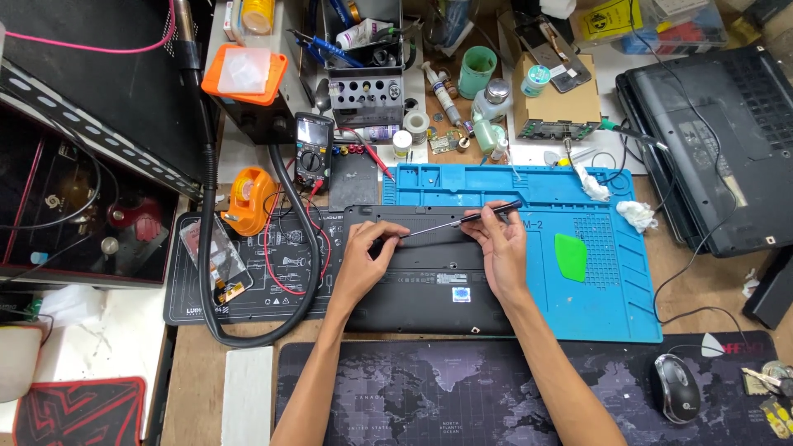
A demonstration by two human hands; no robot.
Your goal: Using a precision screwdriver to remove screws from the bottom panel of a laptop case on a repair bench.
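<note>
A slim screwdriver (462, 220) lies almost level, black handle to the right, thin metal shaft pointing left and slightly down onto the matte black laptop (429, 281), lying underside-up. The right hand (501, 248) pinches the handle; the left hand (363, 258) rests curled at the tip, perhaps steadying it. A ribbed blue silicone mat (611, 281) lies beneath.

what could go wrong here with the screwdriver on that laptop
1. The thin black-handled screwdriver lies nearly flat across the upturned black laptop; its tip could slip and scratch the case, or jab the left hand beside it.
2. The right hand pinches only the handle end, so control looks weak.
3. Any loosened screw could roll off the blue silicone mat.
</note>
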